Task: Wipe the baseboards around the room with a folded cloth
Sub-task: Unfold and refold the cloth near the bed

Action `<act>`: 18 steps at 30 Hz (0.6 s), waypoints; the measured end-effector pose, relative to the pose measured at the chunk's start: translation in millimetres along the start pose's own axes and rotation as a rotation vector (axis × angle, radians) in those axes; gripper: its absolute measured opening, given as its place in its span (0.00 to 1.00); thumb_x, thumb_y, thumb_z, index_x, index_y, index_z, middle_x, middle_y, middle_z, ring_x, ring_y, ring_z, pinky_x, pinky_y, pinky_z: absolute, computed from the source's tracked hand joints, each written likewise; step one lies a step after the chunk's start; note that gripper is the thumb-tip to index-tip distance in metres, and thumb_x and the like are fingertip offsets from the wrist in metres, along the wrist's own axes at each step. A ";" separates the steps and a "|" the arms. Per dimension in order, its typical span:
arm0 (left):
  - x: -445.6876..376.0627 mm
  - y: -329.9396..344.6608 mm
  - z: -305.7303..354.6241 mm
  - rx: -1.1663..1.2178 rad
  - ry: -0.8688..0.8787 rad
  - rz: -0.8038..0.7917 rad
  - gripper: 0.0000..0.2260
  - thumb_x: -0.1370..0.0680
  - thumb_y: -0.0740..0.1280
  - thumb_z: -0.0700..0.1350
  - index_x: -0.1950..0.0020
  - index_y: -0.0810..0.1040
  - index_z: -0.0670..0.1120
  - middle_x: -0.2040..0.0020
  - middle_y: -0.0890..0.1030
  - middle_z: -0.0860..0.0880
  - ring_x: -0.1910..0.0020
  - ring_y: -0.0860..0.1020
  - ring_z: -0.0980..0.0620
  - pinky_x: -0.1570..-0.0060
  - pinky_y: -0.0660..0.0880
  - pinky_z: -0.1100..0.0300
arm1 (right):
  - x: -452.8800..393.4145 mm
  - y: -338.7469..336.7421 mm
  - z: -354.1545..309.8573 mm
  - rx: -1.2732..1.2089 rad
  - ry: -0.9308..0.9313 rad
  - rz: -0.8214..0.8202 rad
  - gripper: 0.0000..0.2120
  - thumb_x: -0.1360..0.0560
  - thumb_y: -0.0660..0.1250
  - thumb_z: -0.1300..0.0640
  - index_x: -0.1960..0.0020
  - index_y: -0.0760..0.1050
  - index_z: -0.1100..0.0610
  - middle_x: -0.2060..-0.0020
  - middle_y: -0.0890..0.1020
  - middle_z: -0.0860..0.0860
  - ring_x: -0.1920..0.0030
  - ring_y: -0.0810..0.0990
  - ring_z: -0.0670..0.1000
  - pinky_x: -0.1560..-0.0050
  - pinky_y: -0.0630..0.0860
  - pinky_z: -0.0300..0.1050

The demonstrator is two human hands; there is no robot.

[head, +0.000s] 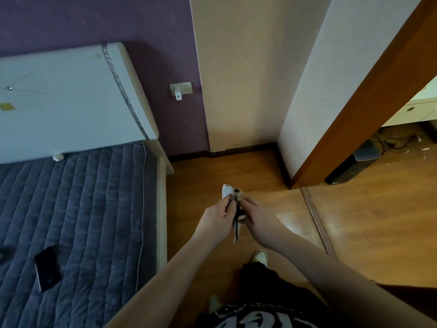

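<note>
- The person stands on a brown wood floor (236, 171) and looks down at both hands.
- The left hand (218, 217) and the right hand (256, 217) are close together in front of the body.
- Both hands hold a small white and dark cloth (233, 207) between them, up in the air above the floor.
- The fingers (228, 201) of the left hand are curled round the cloth. The right hand pinches it from the other side.
- One white end of the cloth sticks up above the hands, and one end hangs down below them.
- A dark baseboard (248, 147) runs along the bottom of the wall ahead, well apart from the cloth.
- A bed (82, 209) with a blue quilted cover is on the left, with a white headboard (66, 100) at its far end.
- A black phone (47, 268) lies on the bed.
- A brown door frame (369, 91) is on the right.
- One light shoe (260, 256) shows below the hands.
</note>
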State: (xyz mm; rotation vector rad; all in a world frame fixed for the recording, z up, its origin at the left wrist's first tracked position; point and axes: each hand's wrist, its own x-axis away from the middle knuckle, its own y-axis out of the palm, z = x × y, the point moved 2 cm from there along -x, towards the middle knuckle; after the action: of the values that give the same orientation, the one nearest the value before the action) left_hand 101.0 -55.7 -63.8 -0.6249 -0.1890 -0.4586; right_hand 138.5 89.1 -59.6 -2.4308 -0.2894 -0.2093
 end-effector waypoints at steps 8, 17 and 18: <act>-90.4 1.7 55.8 -0.036 0.040 0.063 0.23 0.22 0.58 0.63 0.30 0.68 0.55 0.51 0.76 0.64 0.54 0.75 0.72 0.61 0.73 0.77 | -59.5 -79.5 47.5 0.168 -0.117 -0.028 0.27 0.18 0.58 0.61 0.22 0.58 0.43 0.25 0.64 0.41 0.34 0.71 0.42 0.37 0.71 0.38; -153.1 -13.2 85.1 -0.101 0.110 -0.045 0.13 0.16 0.53 0.52 0.34 0.70 0.53 0.50 0.78 0.56 0.52 0.77 0.65 0.58 0.74 0.73 | -111.3 -153.5 100.3 -0.189 0.004 0.314 0.16 0.20 0.64 0.56 0.40 0.70 0.36 0.43 0.73 0.37 0.46 0.75 0.35 0.44 0.79 0.39; -158.2 -15.3 87.2 -0.089 0.118 -0.061 0.12 0.16 0.53 0.52 0.36 0.70 0.54 0.51 0.79 0.56 0.52 0.77 0.65 0.58 0.74 0.73 | -118.4 -161.7 106.5 -0.151 -0.031 0.303 0.16 0.21 0.65 0.54 0.39 0.70 0.35 0.42 0.70 0.37 0.45 0.74 0.36 0.44 0.78 0.37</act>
State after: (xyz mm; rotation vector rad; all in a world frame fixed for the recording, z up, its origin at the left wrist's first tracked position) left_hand -48.9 42.1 -34.6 -0.6780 -0.0765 -0.5638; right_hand -9.6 260.8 -69.0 -2.5897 0.0865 -0.0609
